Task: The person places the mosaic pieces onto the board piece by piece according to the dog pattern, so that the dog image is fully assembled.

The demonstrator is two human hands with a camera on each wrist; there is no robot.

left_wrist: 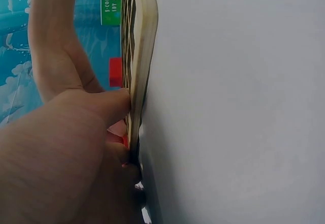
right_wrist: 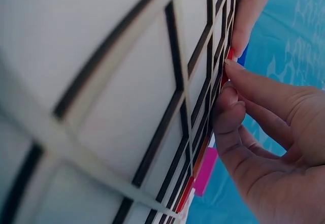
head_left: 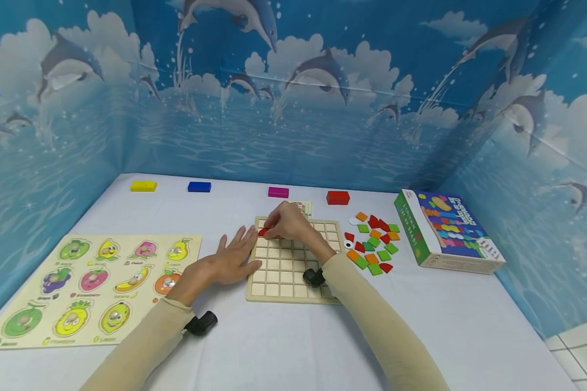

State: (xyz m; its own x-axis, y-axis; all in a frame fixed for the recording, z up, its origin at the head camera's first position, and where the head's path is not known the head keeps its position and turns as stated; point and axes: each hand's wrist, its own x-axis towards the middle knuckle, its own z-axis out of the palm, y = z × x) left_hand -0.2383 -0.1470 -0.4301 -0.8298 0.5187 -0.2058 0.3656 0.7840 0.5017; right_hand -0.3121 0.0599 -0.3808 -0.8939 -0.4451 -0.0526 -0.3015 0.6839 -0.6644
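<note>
Head view: right hand (head_left: 288,221) pinches a half-hidden red tile (head_left: 262,232); left hand (head_left: 232,259) flat steadies the grid board (head_left: 293,282).

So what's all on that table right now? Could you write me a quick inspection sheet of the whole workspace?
Surface: white table, bare in front.
Job's things: wooden grid board lying flat; a red tile at its far left corner.
Clutter: loose red, orange and green tiles right of the board; game box; fruit puzzle at left; yellow block, blue block, magenta block and red block along the back.
Grippers: right hand pinches the red tile; left hand rests flat against the board's left edge.
Cables: nothing seen.
Surroundings: dolphin-print walls on three sides.
</note>
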